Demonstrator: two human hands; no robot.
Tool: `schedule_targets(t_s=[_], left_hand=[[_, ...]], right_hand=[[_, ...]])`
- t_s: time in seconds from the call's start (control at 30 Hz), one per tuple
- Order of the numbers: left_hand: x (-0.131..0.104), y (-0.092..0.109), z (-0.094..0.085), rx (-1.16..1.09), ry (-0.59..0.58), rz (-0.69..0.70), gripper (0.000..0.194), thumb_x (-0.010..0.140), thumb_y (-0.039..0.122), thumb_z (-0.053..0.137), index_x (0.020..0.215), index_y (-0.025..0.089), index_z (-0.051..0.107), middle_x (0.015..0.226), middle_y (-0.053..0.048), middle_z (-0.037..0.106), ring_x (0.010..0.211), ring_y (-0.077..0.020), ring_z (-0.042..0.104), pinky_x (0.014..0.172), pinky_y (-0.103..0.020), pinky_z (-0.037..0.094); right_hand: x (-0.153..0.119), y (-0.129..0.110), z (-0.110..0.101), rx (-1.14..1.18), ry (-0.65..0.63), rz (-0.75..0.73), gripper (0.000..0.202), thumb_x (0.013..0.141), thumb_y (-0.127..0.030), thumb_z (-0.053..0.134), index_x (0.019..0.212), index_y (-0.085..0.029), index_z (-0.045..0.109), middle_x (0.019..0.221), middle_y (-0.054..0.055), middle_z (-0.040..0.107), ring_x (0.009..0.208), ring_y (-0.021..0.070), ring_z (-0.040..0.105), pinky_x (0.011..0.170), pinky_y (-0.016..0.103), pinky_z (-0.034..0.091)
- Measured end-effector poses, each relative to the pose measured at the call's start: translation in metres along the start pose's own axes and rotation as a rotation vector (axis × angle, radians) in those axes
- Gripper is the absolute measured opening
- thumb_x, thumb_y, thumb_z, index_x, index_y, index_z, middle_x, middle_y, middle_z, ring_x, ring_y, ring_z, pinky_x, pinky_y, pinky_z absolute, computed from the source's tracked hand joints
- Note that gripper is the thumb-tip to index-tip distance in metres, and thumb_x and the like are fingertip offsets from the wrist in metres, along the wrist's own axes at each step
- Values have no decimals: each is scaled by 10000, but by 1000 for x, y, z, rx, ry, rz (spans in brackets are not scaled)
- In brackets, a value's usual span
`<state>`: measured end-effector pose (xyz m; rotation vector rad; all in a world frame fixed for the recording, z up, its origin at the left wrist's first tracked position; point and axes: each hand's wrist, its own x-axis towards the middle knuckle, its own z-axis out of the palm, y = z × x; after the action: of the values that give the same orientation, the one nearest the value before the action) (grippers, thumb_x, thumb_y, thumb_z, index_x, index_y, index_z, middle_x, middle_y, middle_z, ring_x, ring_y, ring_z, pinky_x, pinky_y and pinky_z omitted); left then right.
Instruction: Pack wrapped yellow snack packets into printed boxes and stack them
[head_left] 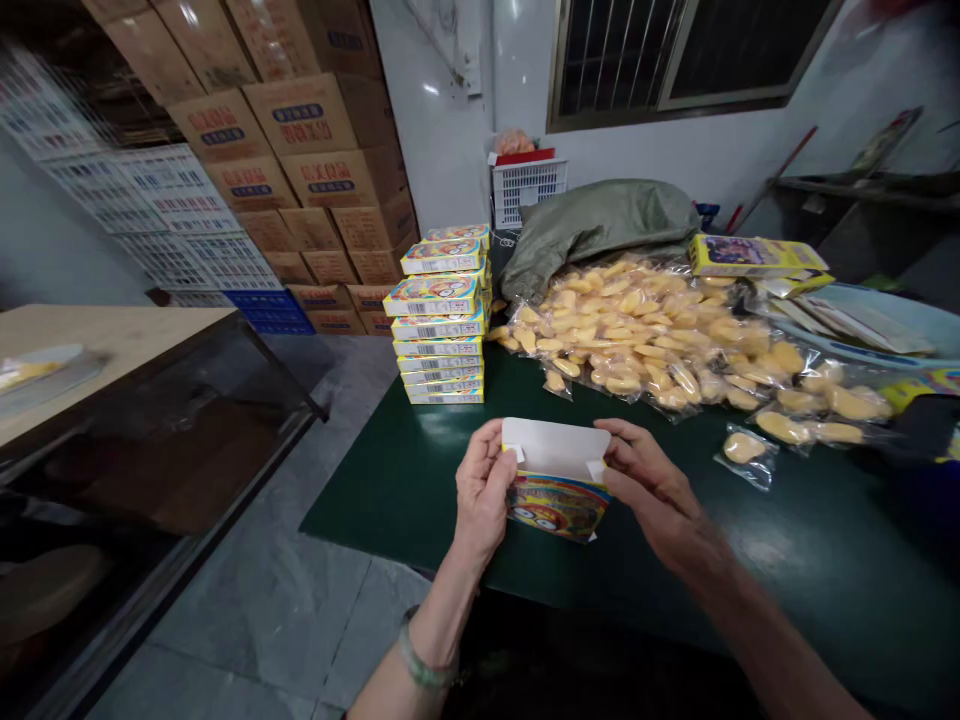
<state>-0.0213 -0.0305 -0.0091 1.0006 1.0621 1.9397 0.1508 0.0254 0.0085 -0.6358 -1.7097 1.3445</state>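
A colourful carton (559, 505) with its white top flap raised is held over the near part of the green table (360, 500). My left hand (484, 490) pinches its left edge, the thumb on the front by a small white side flap. At the right edge, my right hand (649, 490) grips the carton by another small flap. What is inside the carton cannot be seen. Behind it lies a large pile of yellow pieces in clear wrappers (637, 325). One wrapped piece (744, 447) lies apart, nearer my right hand.
Stacked closed cartons (439, 330) stand at the table's left. Behind the pile lies a grey-green sack (600, 225). A yellow carton (754, 257) and a light blue basin (870, 330) are at the right. A wooden-topped table (112, 340) stands at far left.
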Motion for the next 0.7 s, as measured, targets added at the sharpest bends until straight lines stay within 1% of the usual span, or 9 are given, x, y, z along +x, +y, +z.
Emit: schedule_targets(t_s=[0.03,0.1,0.2,0.3,0.43,0.47,0.57,0.63,0.7], left_hand=[[1,2,-1,-4,-28,4,252,826,301,589,1052,197,547,986,-60,645,830,-142,614,713,-242,493],[4,4,-2,7,-84,71,98,830,267,575,876,183,597,957,-54,643,844,-160,620,727,-275,501],[6,3,-4,78,-124,209,134,849,224,539,757,183,628,960,-51,641,881,-184,625,748,-319,503],[3,-1,-6,95,-140,267,179,862,249,509,792,197,665,996,-64,644,908,-205,623,777,-361,504],[-1,2,-10,78,-229,316,328,886,397,431,894,187,682,1075,-104,618,907,-236,617,783,-410,507],[-2,4,-10,117,-230,326,318,886,394,441,893,184,679,1063,-105,619,898,-227,616,772,-391,506],[-1,12,-10,255,-228,338,160,856,287,541,871,180,658,985,-86,630,865,-182,610,723,-297,486],[1,18,-8,287,-254,325,108,831,244,582,883,174,645,962,-81,626,854,-164,601,700,-260,471],[4,23,-7,269,-281,290,116,824,243,592,903,168,633,941,-78,621,842,-155,595,693,-248,468]], right_hand=[[2,-2,-2,-22,-32,19,288,899,-306,502,1176,-229,479,974,56,620,853,163,615,730,268,520],[6,-5,-4,-106,-27,-1,162,902,-307,497,1017,-217,568,933,42,609,847,156,599,712,248,509],[7,-8,-2,-206,47,-160,110,892,-263,506,887,-208,601,930,44,593,857,151,593,703,241,509],[3,-9,0,-287,61,-279,120,887,-189,500,926,-209,612,957,58,602,876,147,607,716,243,517],[-4,-14,-2,-355,2,-333,209,890,-134,463,1018,-211,609,1012,76,613,919,155,617,749,264,525],[-5,-15,-4,-351,-27,-332,222,890,-137,461,1040,-210,607,1033,82,612,939,164,616,756,273,530],[-7,-18,-7,-309,-111,-281,238,885,-181,495,1102,-204,591,1095,99,602,997,192,608,786,305,543],[-7,-18,-6,-291,-96,-244,211,882,-213,525,1080,-200,599,1080,96,609,982,191,614,777,300,550],[-7,-17,-2,-321,-39,-233,169,882,-224,540,1033,-197,610,1019,79,626,922,170,627,741,268,551]])
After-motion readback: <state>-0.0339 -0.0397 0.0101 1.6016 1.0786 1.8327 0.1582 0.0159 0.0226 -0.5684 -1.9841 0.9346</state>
